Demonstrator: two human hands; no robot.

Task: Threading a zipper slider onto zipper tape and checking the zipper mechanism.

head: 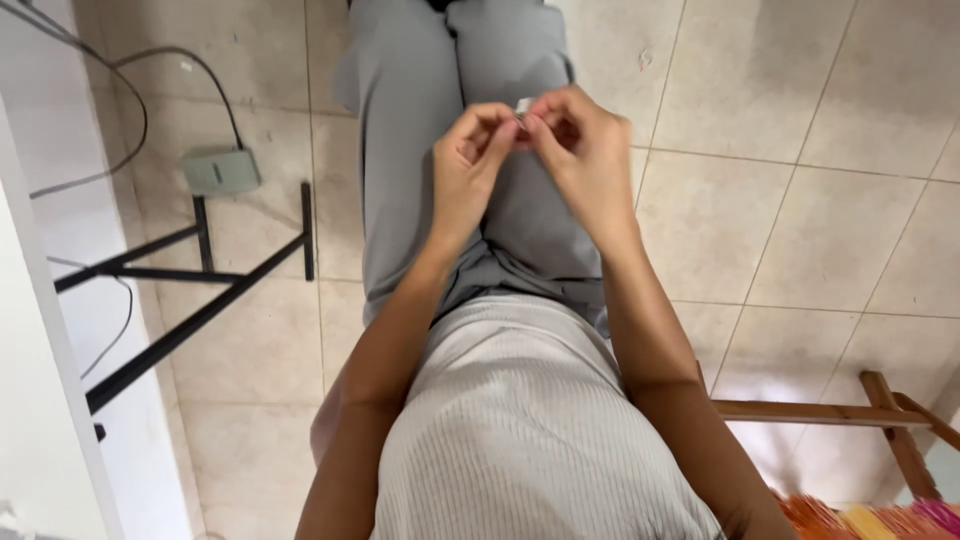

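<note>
I look down at my lap, in grey trousers and a ribbed light top. Both hands meet above my knees. A small whitish object (523,106) is pinched between the fingertips of my left hand (468,165) and my right hand (583,150). Most of it is hidden by my fingers, so I cannot tell what kind of thing it is. The fingers of both hands curl in around it, thumbs touching.
A black metal frame (200,270) stands on the beige tiled floor at left, beside a white panel (40,400). A grey power adapter (220,171) with cables lies on the floor. A wooden frame (850,412) and colourful woven material (870,520) sit at lower right.
</note>
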